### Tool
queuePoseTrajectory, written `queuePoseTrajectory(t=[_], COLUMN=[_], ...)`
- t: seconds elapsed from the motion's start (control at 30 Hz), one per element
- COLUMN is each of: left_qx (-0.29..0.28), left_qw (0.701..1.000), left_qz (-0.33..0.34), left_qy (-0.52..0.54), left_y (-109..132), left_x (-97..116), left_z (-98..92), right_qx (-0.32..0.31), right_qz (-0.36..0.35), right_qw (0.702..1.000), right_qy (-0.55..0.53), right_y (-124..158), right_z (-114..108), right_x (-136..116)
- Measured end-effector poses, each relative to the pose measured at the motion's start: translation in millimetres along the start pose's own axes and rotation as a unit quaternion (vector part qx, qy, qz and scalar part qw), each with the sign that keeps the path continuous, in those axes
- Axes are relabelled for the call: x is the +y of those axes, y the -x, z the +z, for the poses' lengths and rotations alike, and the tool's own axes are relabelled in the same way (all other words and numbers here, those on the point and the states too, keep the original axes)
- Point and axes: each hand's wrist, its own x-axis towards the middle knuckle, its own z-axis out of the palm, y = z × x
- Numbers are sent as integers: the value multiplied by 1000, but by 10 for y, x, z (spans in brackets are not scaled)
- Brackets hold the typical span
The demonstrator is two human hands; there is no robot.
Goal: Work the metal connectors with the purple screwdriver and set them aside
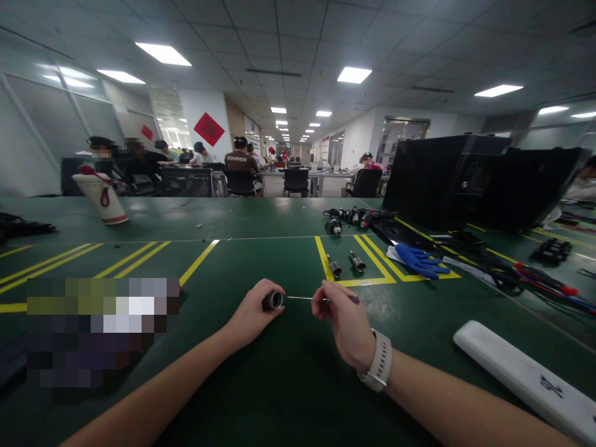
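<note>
My left hand [256, 310] is closed around a short dark cylinder with an open metal end [275, 300], which faces right. In my right hand [342, 320] is a thin screwdriver [300, 298]; its slim shaft points left at the cylinder's mouth, and a small gap separates tip and rim. The fingers cover most of its handle. Beyond my right hand, two metal socket-like pieces with narrow stems [335, 268] [357, 262] lie inside a yellow-taped box on the green table [261, 261].
Right of the sockets lie a blue glove [419, 259], cables and black cases [442, 180]. A long white block [521, 366] rests near my right forearm. More metal parts [335, 225] lie farther back. A cup [103, 197] stands far left. Several people sit at desks beyond.
</note>
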Motion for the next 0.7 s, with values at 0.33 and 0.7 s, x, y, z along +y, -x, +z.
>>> queuePoseTrajectory(t=[0.33,0.7], left_qx=[-33,-55], left_qw=[997,991], left_qz=[31,94], left_qy=[-66,-75], left_y=[23,36], left_x=[-24,61], left_z=[44,51], right_qx=[-76,-80], right_qz=[21,-40], right_qw=[996,976], right_qy=[38,199], right_y=[71,135], right_z=[11,62], right_x=[167,163])
